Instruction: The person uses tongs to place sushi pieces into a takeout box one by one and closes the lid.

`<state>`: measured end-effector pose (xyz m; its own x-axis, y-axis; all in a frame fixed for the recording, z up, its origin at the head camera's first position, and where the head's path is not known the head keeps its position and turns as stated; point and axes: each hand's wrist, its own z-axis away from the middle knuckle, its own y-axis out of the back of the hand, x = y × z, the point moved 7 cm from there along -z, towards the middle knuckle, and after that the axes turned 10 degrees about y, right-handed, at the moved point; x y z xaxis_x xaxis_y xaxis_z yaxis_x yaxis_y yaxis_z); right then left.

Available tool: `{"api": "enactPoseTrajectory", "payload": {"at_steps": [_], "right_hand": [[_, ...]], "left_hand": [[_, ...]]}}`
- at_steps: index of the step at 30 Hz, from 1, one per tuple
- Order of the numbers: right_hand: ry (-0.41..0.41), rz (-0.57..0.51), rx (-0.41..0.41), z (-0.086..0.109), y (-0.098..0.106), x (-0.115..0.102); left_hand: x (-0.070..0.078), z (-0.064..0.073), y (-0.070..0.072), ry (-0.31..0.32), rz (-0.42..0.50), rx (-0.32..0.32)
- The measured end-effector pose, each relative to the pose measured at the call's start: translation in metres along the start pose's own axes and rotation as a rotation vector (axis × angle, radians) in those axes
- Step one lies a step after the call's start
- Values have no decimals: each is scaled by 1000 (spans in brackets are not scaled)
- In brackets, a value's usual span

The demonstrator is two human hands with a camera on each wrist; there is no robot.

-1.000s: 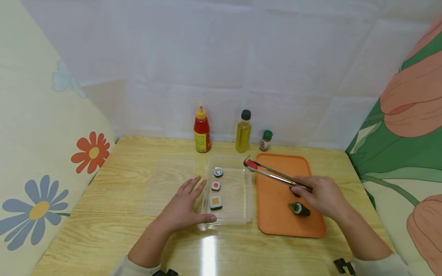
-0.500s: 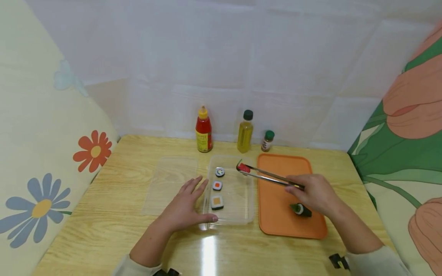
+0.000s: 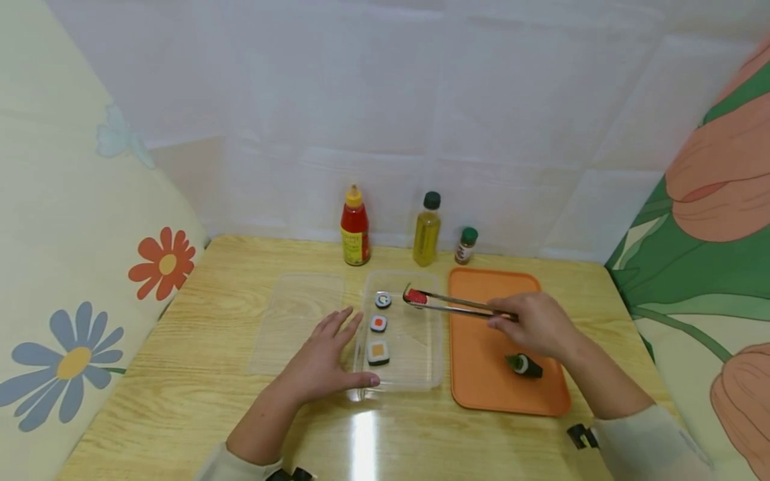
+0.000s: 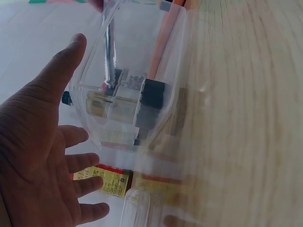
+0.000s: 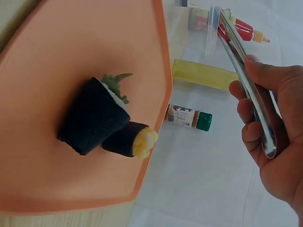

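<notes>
My right hand [image 3: 535, 324] grips metal tongs [image 3: 457, 304]. Between the tong tips is a red-topped sushi piece [image 3: 416, 296], held over the right part of a clear plastic box [image 3: 415, 386]. Along the box's left side lie three sushi rolls: one with a swirl [image 3: 382, 299], one with an orange-red centre [image 3: 378, 323] and a larger one with a tan centre [image 3: 378, 353]. My left hand [image 3: 321, 364] is beside the box's left wall, fingers spread and thumb by the front corner. Whether it touches the box I cannot tell.
On the orange tray [image 3: 481, 394] lies a dark roll with green filling [image 3: 525, 365]; the right wrist view also shows a yellow-topped roll [image 5: 130, 139]. A clear lid [image 3: 295, 300] lies left. Behind stand a red sauce bottle [image 3: 355, 230], an oil bottle [image 3: 426, 230] and a green-capped jar [image 3: 466, 246].
My right hand has moved left, carrying the tongs and the red-topped sushi piece from the box's right edge to above its inside. The left hand has stayed in place.
</notes>
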<state>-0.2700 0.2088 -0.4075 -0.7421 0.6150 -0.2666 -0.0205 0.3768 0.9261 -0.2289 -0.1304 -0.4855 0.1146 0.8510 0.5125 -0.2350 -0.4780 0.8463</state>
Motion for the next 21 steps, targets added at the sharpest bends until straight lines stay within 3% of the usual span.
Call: {"api": "enactPoseTrajectory", "payload": {"at_steps": [21], "right_hand": [[93, 15, -200, -43, 9, 10]], "left_hand": [[-2, -1, -1, 1, 8, -6]]}}
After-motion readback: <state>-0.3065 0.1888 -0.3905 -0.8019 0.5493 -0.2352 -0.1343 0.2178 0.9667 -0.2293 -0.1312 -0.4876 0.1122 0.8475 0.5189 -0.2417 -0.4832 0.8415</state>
